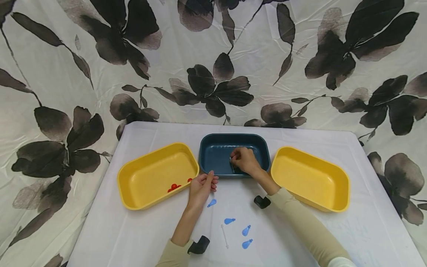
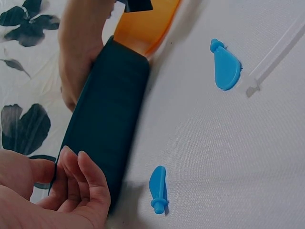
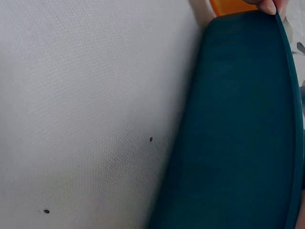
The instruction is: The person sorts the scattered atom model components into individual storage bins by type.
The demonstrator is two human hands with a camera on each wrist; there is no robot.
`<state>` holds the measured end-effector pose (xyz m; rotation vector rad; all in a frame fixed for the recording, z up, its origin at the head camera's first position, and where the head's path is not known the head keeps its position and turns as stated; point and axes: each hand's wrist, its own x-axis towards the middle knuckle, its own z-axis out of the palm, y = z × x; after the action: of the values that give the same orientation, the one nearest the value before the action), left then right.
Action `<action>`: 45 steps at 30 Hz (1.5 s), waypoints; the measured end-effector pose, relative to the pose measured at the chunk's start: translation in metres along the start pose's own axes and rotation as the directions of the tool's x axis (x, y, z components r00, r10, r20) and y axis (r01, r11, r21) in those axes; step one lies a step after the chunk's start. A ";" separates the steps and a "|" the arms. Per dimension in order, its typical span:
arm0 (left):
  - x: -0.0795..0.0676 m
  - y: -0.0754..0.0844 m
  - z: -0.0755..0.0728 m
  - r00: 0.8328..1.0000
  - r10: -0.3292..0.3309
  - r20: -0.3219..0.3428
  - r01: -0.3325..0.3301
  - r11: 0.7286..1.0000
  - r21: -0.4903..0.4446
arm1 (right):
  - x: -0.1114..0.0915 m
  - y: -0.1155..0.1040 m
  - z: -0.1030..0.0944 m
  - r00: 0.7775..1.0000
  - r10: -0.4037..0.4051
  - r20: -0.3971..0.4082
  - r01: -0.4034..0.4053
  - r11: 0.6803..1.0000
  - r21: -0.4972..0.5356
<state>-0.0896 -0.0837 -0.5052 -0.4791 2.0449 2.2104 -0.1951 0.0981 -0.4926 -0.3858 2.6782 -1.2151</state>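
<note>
My left hand (image 1: 200, 188) pinches the rim of the dark blue tray (image 1: 213, 135) at its near left corner. In the left wrist view the left hand (image 2: 71, 191) has its thumb inside the rim and its fingers outside. Reaching over the near wall, my right hand (image 1: 245, 160) has its fingertips together inside the tray. A small dark, glinting thing (image 1: 231, 160) shows at those fingertips, too small to name. From the right wrist view, the tray wall (image 3: 238, 119) hides the right fingers.
A left yellow tray (image 1: 133, 165) has several red balls (image 1: 174, 186) along its near wall. The right yellow tray (image 1: 283, 152) stands opposite. On the white table lie several blue teardrop-shaped pieces (image 1: 247, 243) and a thin white stick (image 1: 225, 236) with small knobbed ends.
</note>
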 end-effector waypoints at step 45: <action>-0.002 0.003 0.001 1.000 -0.025 -0.006 0.025 1.000 0.013 | -0.075 -0.017 -0.023 0.979 0.100 -0.177 -0.028 0.929 0.370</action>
<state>-0.0887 -0.0823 -0.5018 -0.5076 2.0435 2.1835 -0.1273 0.1265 -0.4611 -0.1276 2.5062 -1.7685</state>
